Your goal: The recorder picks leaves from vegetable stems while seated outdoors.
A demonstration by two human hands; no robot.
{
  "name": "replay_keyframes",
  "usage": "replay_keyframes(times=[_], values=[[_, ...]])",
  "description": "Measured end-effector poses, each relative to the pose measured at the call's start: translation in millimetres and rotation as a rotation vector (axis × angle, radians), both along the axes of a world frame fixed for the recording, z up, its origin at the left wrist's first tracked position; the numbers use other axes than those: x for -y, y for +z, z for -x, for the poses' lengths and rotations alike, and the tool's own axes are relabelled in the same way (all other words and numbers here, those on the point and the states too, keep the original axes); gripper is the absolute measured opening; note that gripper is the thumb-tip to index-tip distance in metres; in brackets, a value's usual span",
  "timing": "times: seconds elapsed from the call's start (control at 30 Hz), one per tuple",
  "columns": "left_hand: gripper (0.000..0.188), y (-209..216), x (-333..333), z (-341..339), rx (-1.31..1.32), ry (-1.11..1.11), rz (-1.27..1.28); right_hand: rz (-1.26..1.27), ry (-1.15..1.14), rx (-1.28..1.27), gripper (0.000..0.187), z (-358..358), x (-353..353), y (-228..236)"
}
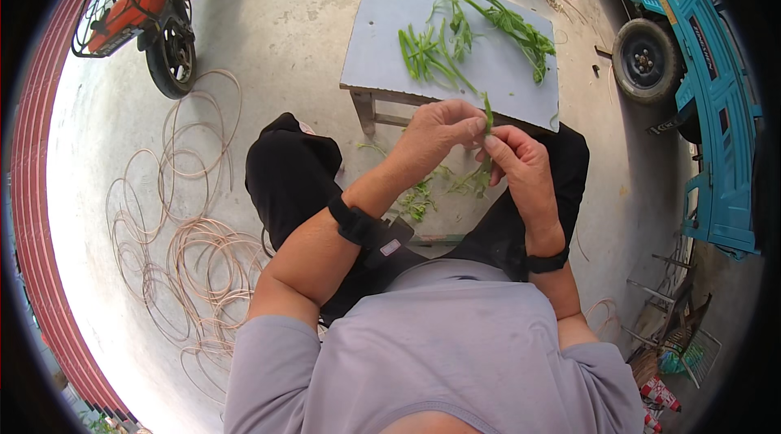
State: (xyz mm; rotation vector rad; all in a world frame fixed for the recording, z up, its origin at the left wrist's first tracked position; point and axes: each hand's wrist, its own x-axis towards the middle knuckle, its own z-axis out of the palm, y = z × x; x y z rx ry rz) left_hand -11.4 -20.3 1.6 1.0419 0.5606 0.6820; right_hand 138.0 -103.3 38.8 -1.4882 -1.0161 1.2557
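My left hand (449, 123) and my right hand (521, 159) meet just in front of the near edge of a low table (382, 15). Both pinch the same green vegetable stem (488, 105), the left above and the right just below. Thin green strands hang under the fingers; which end they belong to is hard to tell. On the grey-blue tabletop lie a heap of short green stems (416, 58), a leafy sprig (460, 31) and a larger leafy bunch (521, 34) to the right. Leafy scraps (418, 201) lie on the floor between my knees.
Loose coils of thin cane or wire (213, 259) spread over the concrete at left. A red two-wheeler (134, 7) stands at the far left. At right are a blue vehicle (720, 141) with a black wheel (647, 60) and a metal rack (679, 304).
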Motion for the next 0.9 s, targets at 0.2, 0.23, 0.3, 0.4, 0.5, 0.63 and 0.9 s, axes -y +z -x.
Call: replay_keyframes(times=[0.2, 0.23, 0.3, 0.4, 0.5, 0.63, 0.9], values=[[0.019, 0, -2, 0, 0.032, 0.034, 0.087, 0.023, -0.041, 0.056, 0.015, 4, 1, 3], [0.018, 1, -3, 0, 0.058, 0.088, 0.167, 0.024, -0.041, 0.055, 0.015, 5, 1, 3], [0.017, 5, -3, 1, 0.061, 0.075, 0.203, 0.003, -0.078, 0.145, 0.013, 10, 2, 2], [0.017, 2, -4, 3, 0.035, 0.047, 0.195, -0.066, -0.083, 0.301, 0.013, 12, 1, 0], [0.017, -1, -5, 4, 0.01, 0.025, 0.158, -0.103, -0.086, 0.431, 0.012, 12, 1, -2], [0.018, 1, -4, 4, -0.008, 0.059, 0.187, -0.179, -0.145, 0.392, 0.01, 17, 0, 4], [0.016, -3, 1, 1, -0.036, 0.049, 0.033, -0.144, -0.168, 0.378, 0.005, 18, -1, -2]])
